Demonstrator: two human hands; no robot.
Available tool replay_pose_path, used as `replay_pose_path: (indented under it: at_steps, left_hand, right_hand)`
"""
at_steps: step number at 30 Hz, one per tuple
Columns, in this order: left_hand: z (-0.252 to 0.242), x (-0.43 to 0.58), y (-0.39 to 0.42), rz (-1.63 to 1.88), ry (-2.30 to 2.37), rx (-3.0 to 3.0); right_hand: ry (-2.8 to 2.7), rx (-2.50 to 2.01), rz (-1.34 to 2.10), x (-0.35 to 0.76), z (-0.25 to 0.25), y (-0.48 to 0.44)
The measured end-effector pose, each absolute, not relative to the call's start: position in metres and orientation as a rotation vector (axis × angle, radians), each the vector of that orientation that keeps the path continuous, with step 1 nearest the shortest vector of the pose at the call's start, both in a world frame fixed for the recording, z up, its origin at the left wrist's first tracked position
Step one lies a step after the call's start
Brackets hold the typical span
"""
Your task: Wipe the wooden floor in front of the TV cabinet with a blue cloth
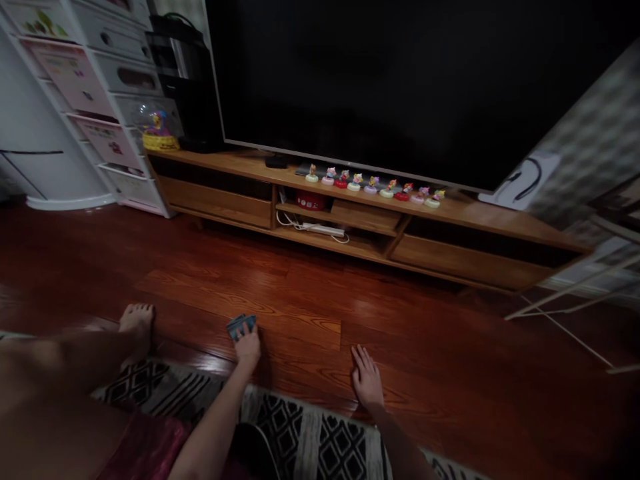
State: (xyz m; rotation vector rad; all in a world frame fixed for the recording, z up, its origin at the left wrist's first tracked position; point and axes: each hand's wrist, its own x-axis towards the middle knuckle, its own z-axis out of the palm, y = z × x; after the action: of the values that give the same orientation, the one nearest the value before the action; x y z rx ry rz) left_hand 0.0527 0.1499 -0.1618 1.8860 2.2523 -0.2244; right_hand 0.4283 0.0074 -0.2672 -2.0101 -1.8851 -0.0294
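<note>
Head view: blue cloth [241, 320] under left hand [248, 344], right hand [367, 379] palm-down.

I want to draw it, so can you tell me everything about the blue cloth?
The blue cloth is small and greyish-blue, and looks like fabric, folded or bunched; I can't tell which. It seems to lie on the shiny reddish-brown wooden floor, in front of the TV stand. The left hand covers its near part, with fingers spread over it.

Floor [295, 293] runs free ahead; the low cabinet [367, 217] blocks beyond.
</note>
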Motion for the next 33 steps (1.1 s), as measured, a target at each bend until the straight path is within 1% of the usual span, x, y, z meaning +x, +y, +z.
replay_pose_path:
  at_steps: [2,4,9,11,12,14,18,21,23,25,27,29,33]
  left_hand:
    - [-0.165,0.074,0.136,-0.269,2.164,1.966]
    - [-0.174,0.112,0.108,-0.29,1.969,2.128]
    - [-0.209,0.201,0.019,-0.181,1.203,2.458]
    - [-0.215,0.215,0.004,-0.144,1.02,2.484]
    - [-0.214,0.215,0.005,-0.126,0.995,2.482]
    - [-0.204,0.201,0.025,-0.094,1.092,2.452]
    - [-0.17,0.125,0.098,-0.07,1.7,2.233]
    - [-0.155,0.058,0.137,-0.099,2.225,1.859]
    - [-0.152,0.034,0.148,-0.116,2.364,1.737]
    - [-0.153,0.035,0.147,-0.146,2.353,1.75]
    - [-0.157,0.062,0.134,-0.172,2.223,1.872]
    - [-0.166,0.104,0.11,-0.17,1.983,2.066]
    - [-0.192,0.188,0.044,-0.133,1.347,2.368]
  right_hand:
    - [-1.88,-2.009,-0.029,0.428,-0.266,0.007]
    - [-1.874,-2.009,-0.029,0.427,-0.264,0.007]
    - [-1.876,-2.008,-0.036,0.425,-0.261,0.006]
    - [-1.882,-2.011,-0.039,0.425,-0.26,0.005]
    - [-1.886,-2.01,-0.039,0.425,-0.261,0.005]
    - [-1.894,-2.008,-0.037,0.426,-0.261,0.004]
    - [-1.89,-2.016,-0.038,0.427,-0.262,0.005]
    - [-1.884,-2.015,-0.038,0.426,-0.262,0.005]
    - [-1.883,-2.01,-0.037,0.425,-0.261,0.004]
    - [-1.879,-2.009,-0.04,0.424,-0.261,0.004]
    - [-1.88,-2.01,-0.035,0.424,-0.26,0.004]
    - [-1.885,-2.015,-0.024,0.424,-0.261,0.004]
    - [-1.904,-2.026,-0.013,0.426,-0.262,0.004]
